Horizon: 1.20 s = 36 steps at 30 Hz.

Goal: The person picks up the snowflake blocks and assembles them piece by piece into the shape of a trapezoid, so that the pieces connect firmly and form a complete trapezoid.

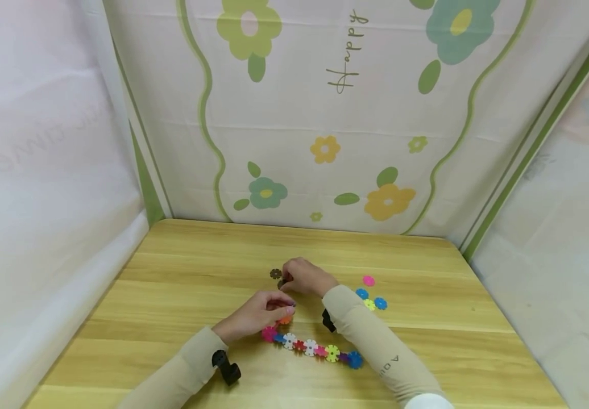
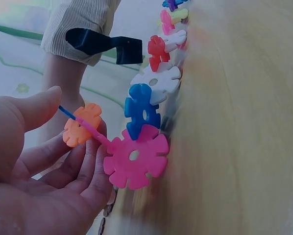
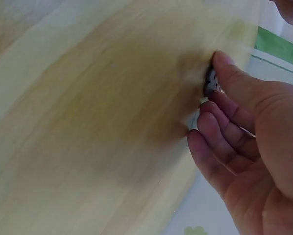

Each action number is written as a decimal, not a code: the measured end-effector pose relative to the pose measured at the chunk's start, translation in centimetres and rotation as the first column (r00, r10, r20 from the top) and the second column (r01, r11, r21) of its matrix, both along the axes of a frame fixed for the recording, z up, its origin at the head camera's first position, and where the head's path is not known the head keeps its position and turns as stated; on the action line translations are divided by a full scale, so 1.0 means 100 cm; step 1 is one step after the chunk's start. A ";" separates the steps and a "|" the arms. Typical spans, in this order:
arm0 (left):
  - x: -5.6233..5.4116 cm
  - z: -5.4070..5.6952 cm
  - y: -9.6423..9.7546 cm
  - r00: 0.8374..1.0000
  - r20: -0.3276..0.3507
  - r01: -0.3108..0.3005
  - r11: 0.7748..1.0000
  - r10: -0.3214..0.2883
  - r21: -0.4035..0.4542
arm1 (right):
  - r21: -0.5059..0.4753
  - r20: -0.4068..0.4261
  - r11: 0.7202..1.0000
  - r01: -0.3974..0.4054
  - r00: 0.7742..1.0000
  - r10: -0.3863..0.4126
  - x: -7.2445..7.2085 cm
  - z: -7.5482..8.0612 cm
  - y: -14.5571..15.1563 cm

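A chain of interlocked notched plastic snowflake discs point(image 1: 310, 347) in pink, blue, white, red, yellow and purple lies across the table. Its near-left end is raised in my left hand point(image 1: 256, 314), whose thumb and fingers pinch a blue disc seen edge-on point(image 2: 67, 112). Beside that are an orange disc point(image 2: 83, 126) and a large pink disc point(image 2: 136, 156), both joined to the chain. Farther back, my right hand point(image 1: 307, 277) pinches a dark brown disc point(image 3: 211, 82) between thumb and fingers, close over the table. Another brown disc point(image 1: 276, 274) lies just left of those fingertips.
Loose discs lie right of the right forearm: a pink one point(image 1: 368, 280), a yellow one point(image 1: 369, 305) and two blue ones, one being the right blue disc point(image 1: 380, 303). The wooden table point(image 1: 197, 255) meets a flower-printed cloth wall point(image 1: 294, 113) at the back, with cloth at both sides.
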<state>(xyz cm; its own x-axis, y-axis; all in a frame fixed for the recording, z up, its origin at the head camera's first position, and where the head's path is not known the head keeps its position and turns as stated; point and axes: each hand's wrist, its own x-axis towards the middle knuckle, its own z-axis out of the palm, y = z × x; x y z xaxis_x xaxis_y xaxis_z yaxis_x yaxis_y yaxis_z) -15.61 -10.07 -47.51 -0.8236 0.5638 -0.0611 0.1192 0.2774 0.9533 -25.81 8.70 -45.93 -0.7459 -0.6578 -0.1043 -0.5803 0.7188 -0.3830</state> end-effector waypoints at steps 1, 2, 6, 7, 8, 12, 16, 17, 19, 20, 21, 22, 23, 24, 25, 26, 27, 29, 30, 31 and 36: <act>0.000 0.000 0.000 1.000 0.003 0.002 1.000 -0.002 0.003 | -0.007 0.021 1.000 0.024 0.999 -0.024 0.000 0.001 0.001; 0.000 0.001 0.000 1.000 0.005 0.003 1.000 -0.003 0.005 | -0.016 0.037 0.999 0.047 0.998 -0.046 0.000 0.001 0.003; 0.001 0.003 -0.001 1.000 0.022 0.001 1.000 -0.001 0.015 | -0.081 0.082 0.991 0.106 0.992 -0.099 0.002 0.003 0.013; 0.001 0.003 -0.001 1.000 0.025 -0.001 1.000 0.000 0.017 | -0.097 0.084 0.989 0.113 0.991 -0.105 0.003 0.005 0.016; 0.002 0.003 -0.001 1.000 0.028 -0.002 1.000 0.002 0.018 | -0.114 0.083 0.987 0.112 0.991 -0.103 0.003 0.006 0.019; 0.001 0.004 -0.001 1.000 0.030 -0.003 1.000 0.002 0.018 | -0.162 0.086 0.979 0.120 0.990 -0.107 0.009 0.014 0.035; 0.000 0.003 -0.002 1.000 0.022 0.007 1.000 -0.007 0.018 | -0.222 0.107 0.967 0.128 0.989 -0.107 0.017 0.022 0.048; 0.000 0.002 -0.002 1.000 0.021 0.010 1.000 -0.010 0.020 | -0.237 0.113 0.963 0.130 0.988 -0.106 0.020 0.024 0.051; -0.001 0.002 -0.001 1.000 0.020 0.016 1.000 -0.016 0.023 | -0.268 0.128 0.954 0.134 0.986 -0.103 0.026 0.027 0.056; -0.001 0.002 -0.001 1.000 0.019 0.018 1.000 -0.018 0.022 | -0.280 0.133 0.950 0.136 0.986 -0.101 0.030 0.029 0.059; -0.001 0.002 -0.001 1.000 0.019 0.020 1.000 -0.020 0.023 | -0.297 0.142 0.945 0.138 0.985 -0.099 0.033 0.030 0.062; -0.001 0.002 -0.001 1.000 0.020 0.022 0.999 -0.022 0.024 | -0.314 0.156 0.938 0.144 0.983 -0.099 0.037 0.031 0.064; -0.001 0.002 -0.001 1.000 0.019 0.022 1.000 -0.022 0.022 | -0.332 0.168 0.931 0.150 0.981 -0.098 0.040 0.032 0.066; -0.001 0.001 -0.001 1.000 0.020 0.021 1.000 -0.022 0.021 | -0.349 0.181 0.924 0.156 0.979 -0.097 0.044 0.033 0.068; -0.001 0.001 -0.001 1.000 0.022 0.019 1.000 -0.020 0.017 | -0.366 0.191 0.917 0.161 0.977 -0.095 0.047 0.034 0.070; -0.001 0.001 -0.001 1.000 0.024 0.018 1.000 -0.018 0.017 | -0.382 0.196 0.909 0.164 0.976 -0.094 0.050 0.035 0.071; -0.001 0.001 -0.001 1.000 0.026 0.016 1.000 -0.016 0.019 | -0.400 0.205 0.901 0.170 0.974 -0.093 0.053 0.036 0.072; -0.001 0.000 -0.002 1.000 0.027 0.012 1.000 -0.013 0.020 | -0.423 0.216 0.888 0.181 0.972 -0.095 0.059 0.037 0.073; -0.001 0.000 -0.002 1.000 0.025 0.011 1.000 -0.012 0.021 | -0.434 0.219 0.882 0.182 0.971 -0.092 0.061 0.037 0.073; -0.001 0.000 -0.001 1.000 0.023 0.010 1.000 -0.010 0.021 | -0.442 0.219 0.879 0.181 0.971 -0.090 0.063 0.037 0.073; -0.001 0.000 -0.001 1.000 0.010 0.015 1.000 -0.015 0.023 | -0.468 0.229 0.869 0.163 0.972 -0.059 0.071 0.034 0.069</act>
